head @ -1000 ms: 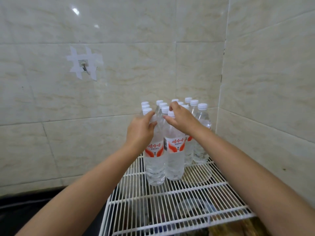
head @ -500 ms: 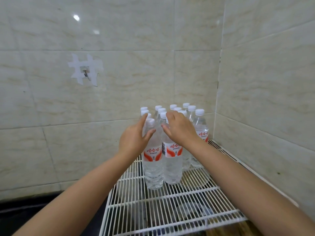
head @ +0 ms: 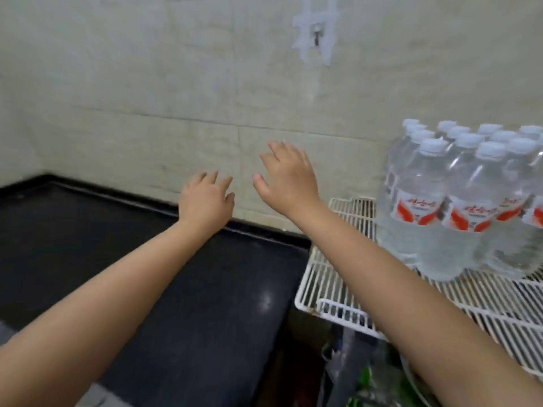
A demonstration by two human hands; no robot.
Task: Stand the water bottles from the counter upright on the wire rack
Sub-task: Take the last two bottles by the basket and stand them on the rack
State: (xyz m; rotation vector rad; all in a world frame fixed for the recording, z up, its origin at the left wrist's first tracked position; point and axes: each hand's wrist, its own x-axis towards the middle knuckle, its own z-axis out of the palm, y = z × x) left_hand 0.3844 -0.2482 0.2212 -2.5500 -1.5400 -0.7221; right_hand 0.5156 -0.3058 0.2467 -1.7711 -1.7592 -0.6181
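Both hands, left hand (head: 205, 198) and right hand (head: 286, 179), have come off the bottle caps and now hang empty with fingers spread over the black counter (head: 123, 259). I see the water bottles (head: 458, 201) standing clustered on the wire rack (head: 338, 277); I judge I'm reaching for more, though none show on the counter.

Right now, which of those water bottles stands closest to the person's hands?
The front-left bottle of the cluster on the wire rack, nearest the right hand; the others stand behind it or farther right.
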